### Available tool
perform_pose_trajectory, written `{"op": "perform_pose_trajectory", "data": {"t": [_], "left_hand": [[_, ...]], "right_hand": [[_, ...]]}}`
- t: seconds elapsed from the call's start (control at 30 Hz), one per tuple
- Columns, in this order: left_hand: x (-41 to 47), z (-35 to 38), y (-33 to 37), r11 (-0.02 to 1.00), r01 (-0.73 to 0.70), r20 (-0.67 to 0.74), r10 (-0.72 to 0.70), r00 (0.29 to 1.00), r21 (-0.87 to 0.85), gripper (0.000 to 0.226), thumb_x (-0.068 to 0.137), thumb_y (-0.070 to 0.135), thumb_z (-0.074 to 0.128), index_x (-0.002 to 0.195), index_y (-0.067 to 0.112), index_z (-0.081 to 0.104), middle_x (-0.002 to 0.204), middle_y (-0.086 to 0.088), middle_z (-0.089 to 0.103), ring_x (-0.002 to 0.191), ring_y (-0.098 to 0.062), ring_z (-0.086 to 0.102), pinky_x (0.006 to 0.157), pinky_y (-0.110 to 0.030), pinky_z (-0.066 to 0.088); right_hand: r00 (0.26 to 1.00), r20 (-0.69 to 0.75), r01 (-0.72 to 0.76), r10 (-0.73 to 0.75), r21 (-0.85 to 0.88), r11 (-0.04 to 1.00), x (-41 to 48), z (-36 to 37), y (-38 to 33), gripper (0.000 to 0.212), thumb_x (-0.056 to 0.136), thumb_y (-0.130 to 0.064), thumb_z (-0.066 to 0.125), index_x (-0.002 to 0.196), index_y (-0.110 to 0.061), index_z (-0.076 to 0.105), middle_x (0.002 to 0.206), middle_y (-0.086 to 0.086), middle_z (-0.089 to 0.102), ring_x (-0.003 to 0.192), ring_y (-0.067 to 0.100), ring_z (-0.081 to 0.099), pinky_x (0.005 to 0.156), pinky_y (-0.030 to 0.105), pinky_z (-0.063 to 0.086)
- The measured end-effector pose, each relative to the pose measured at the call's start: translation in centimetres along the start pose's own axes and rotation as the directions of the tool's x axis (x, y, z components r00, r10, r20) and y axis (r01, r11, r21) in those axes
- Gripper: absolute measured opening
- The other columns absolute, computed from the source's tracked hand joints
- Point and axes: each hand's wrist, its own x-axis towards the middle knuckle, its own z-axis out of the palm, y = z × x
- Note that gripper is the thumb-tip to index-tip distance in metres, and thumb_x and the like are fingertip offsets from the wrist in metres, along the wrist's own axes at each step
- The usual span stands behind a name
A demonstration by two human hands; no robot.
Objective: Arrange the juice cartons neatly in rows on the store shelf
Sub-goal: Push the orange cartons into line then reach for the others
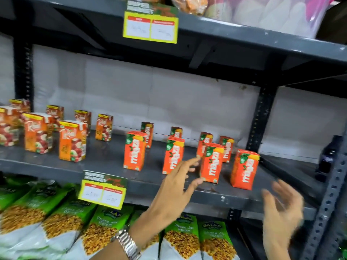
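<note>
Several red-orange juice cartons stand upright in two loose rows on the grey middle shelf (105,162). The front row includes one carton (133,152), another (172,155), a third (211,164) and a fourth (244,169). Smaller-looking cartons (226,148) stand behind them. Orange fruit-print cartons (72,140) fill the shelf's left part. My left hand (178,188), watch on its wrist, reaches up with fingers spread, its fingertips between two front cartons and holding nothing. My right hand (281,212) hovers open below the shelf's right end, blurred.
Yellow price tags hang on the middle shelf edge (102,190) and on the upper shelf edge (150,28). Green snack bags (180,239) lie on the shelf below. Perforated steel uprights (328,199) stand at the right. Bagged goods (272,12) sit on the top shelf.
</note>
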Motion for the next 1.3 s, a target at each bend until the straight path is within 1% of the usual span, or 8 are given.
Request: {"op": "perform_pose_trajectory", "data": {"t": [0.07,0.2,0.3,0.47,0.57,0.7,0.9,1.3], "left_hand": [[-1.2,-2.9,-0.3,0.995,-0.083,-0.131,0.090,0.987,0.060,0.043,0.090,0.032,0.058,0.124,0.051,0.040,0.118,0.021,0.053,0.109,0.008,0.049,0.091,-0.008,0.039],[-2.8,-10.7,-3.1,0.991,-0.083,-0.428,0.119,0.896,0.101,0.031,0.087,0.024,0.063,0.116,0.028,0.054,0.109,0.013,0.059,0.101,-0.002,0.057,0.086,-0.013,0.044],[-3.8,-18.4,-6.5,0.986,-0.021,-0.578,0.113,0.808,0.163,0.030,0.085,0.022,0.063,0.112,0.029,0.052,0.107,0.014,0.057,0.097,-0.006,0.057,0.084,-0.015,0.043],[-5.3,-32.7,-13.3,0.981,0.151,-0.775,0.002,0.631,0.125,0.039,0.083,0.023,0.069,0.115,0.030,0.047,0.113,0.000,0.056,0.104,-0.016,0.055,0.092,-0.032,0.044],[-5.6,-39.0,-17.6,0.945,0.310,-0.678,-0.159,0.718,0.106,0.053,0.078,0.021,0.071,0.124,0.015,0.045,0.125,-0.003,0.051,0.115,-0.019,0.050,0.096,-0.033,0.041],[-4.6,-43.0,-22.2,0.896,0.408,-0.320,-0.339,0.885,0.176,0.083,0.074,0.014,0.076,0.140,0.010,0.027,0.136,0.002,0.036,0.123,-0.011,0.036,0.099,-0.026,0.032],[-2.2,-46.0,-25.6,0.876,0.469,0.071,-0.478,0.876,0.111,0.093,0.074,0.032,0.072,0.144,0.025,0.011,0.134,0.011,0.040,0.120,-0.008,0.043,0.100,-0.029,0.037],[-2.9,-46.2,-25.8,0.897,0.442,0.091,-0.440,0.893,0.007,0.076,0.062,0.042,0.073,0.125,0.041,0.029,0.110,0.025,0.052,0.099,0.008,0.054,0.083,-0.013,0.046]], "right_hand": [[0.995,-0.090,0.039,-0.033,0.061,0.997,-4.6,1.1,-0.6,0.044,0.077,0.001,0.060,0.094,-0.040,0.056,0.087,-0.029,0.067,0.083,-0.009,0.061,0.076,0.006,0.045],[0.980,0.163,-0.143,0.111,0.202,0.969,-12.7,7.3,-2.3,0.063,0.074,0.016,0.055,0.076,-0.046,0.064,0.071,-0.030,0.068,0.061,-0.007,0.063,0.064,0.005,0.047],[0.968,0.250,-0.078,-0.005,0.323,0.943,-17.9,13.6,-6.3,0.042,0.070,0.000,0.052,0.081,-0.039,0.064,0.075,-0.017,0.070,0.055,0.006,0.064,0.057,0.017,0.049],[0.738,0.672,-0.163,-0.066,0.272,0.948,-24.6,24.1,-12.7,0.025,0.074,-0.018,0.060,0.089,-0.037,0.063,0.084,-0.011,0.071,0.072,0.008,0.066,0.060,0.017,0.051],[0.537,0.842,-0.002,-0.058,0.070,0.998,-27.3,29.9,-14.6,0.046,0.081,-0.037,0.062,0.124,-0.033,0.045,0.123,-0.013,0.056,0.114,0.009,0.053,0.094,0.027,0.046],[0.488,0.872,0.151,0.045,-0.135,0.979,-29.4,36.2,-16.0,0.083,0.084,-0.053,0.049,0.146,-0.018,0.007,0.154,-0.001,0.020,0.141,0.017,0.020,0.115,0.032,0.021],[0.575,0.794,0.144,0.196,-0.334,0.932,-28.9,41.8,-16.1,0.061,0.087,-0.032,0.056,0.133,-0.006,0.026,0.130,0.015,0.046,0.116,0.033,0.050,0.077,0.034,0.040],[0.614,0.776,0.226,0.144,-0.347,0.910,-28.7,41.2,-15.0,0.033,0.089,-0.017,0.050,0.118,-0.012,0.034,0.114,0.010,0.059,0.099,0.027,0.060,0.072,0.029,0.041]]}}
